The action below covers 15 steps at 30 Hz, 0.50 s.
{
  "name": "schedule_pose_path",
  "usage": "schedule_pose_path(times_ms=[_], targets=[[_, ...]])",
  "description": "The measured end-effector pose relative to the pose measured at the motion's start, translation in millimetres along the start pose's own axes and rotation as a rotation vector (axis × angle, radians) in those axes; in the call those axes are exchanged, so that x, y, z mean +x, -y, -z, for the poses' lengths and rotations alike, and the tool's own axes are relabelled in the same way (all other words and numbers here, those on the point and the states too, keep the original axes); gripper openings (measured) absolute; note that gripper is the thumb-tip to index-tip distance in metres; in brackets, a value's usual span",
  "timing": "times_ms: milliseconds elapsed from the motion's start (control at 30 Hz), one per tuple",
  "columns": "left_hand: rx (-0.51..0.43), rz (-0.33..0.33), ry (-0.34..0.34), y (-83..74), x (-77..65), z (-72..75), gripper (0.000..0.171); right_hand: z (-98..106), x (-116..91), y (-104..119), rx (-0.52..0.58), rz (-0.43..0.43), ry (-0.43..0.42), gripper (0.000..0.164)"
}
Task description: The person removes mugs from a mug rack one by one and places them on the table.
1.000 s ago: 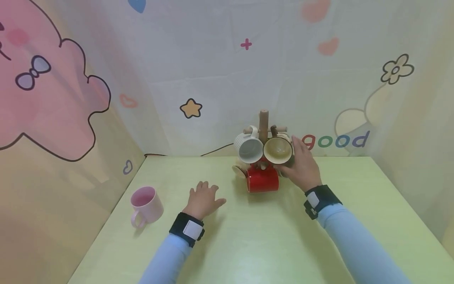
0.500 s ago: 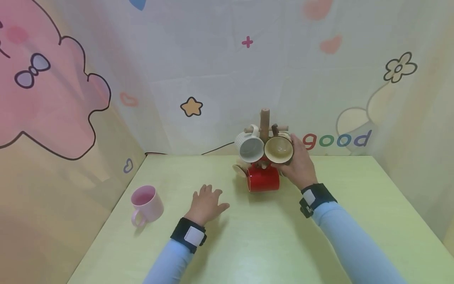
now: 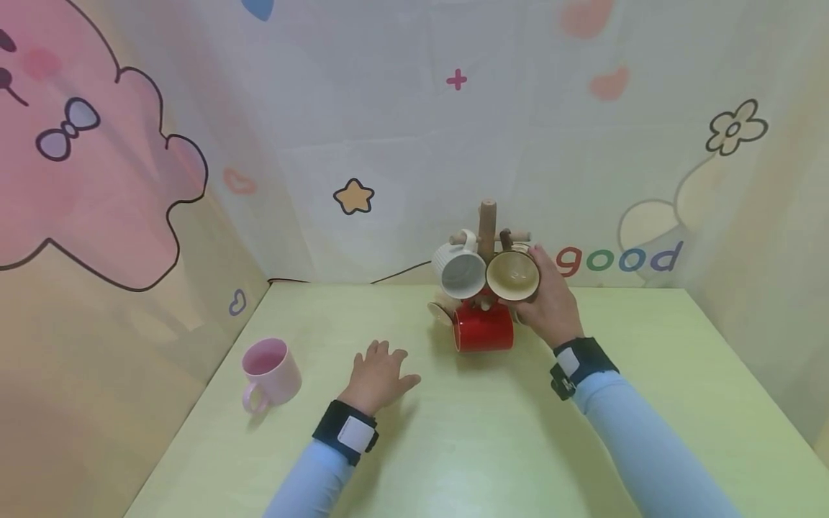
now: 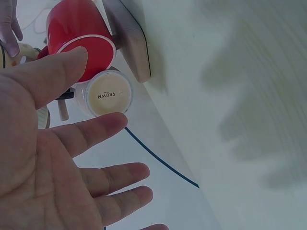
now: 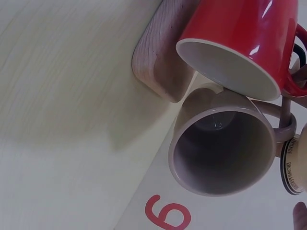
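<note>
Cream mug [image 3: 513,275], head view: we find it on the upper level of the wooden rack [image 3: 487,230], just right of the white mug [image 3: 461,273] and above the red mug [image 3: 484,329]. Our right grip [image 3: 553,302] is curled round its right side. Our left grip [image 3: 377,378] is released, fingers spread above the worktop [image 3: 466,446]. We judge that good handling means steadying the weight and sliding the handle [image 3: 505,239] along the arm [image 3: 521,236], not across it, sparing the white mug. The mouth faces us; the long axis runs back toward the wall, with the handle uppermost. We cannot tell whether it is fully hooked.

Left wrist view: we see the left palm holding nothing.

Right wrist view: the cream mug seems to show only partly, at the edge, with 1 fingertip [image 5: 301,218] near. A grey mug [image 5: 223,158] hangs close by; we should keep our knuckles off it.
</note>
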<state>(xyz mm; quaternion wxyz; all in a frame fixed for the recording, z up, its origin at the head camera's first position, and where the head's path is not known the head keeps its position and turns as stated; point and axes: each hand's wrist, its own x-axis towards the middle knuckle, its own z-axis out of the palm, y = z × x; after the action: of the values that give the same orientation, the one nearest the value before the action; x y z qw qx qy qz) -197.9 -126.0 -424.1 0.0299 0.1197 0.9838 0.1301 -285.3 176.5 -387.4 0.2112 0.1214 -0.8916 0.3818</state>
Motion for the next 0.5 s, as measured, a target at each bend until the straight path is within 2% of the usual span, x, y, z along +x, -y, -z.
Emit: schedule_pose_path(times_ms=[200, 500], targets=[[0.007, -0.006, 0.003, 1.7, 1.6, -3.3, 0.055, 2.5, -2.8, -0.2, 0.004, -0.005, 0.006, 0.098], [-0.009, -0.005, 0.024, -1.5, -0.2, -3.9, 0.054, 3.5, -4.4, 3.3, 0.036, 0.037, 0.002, 0.094]])
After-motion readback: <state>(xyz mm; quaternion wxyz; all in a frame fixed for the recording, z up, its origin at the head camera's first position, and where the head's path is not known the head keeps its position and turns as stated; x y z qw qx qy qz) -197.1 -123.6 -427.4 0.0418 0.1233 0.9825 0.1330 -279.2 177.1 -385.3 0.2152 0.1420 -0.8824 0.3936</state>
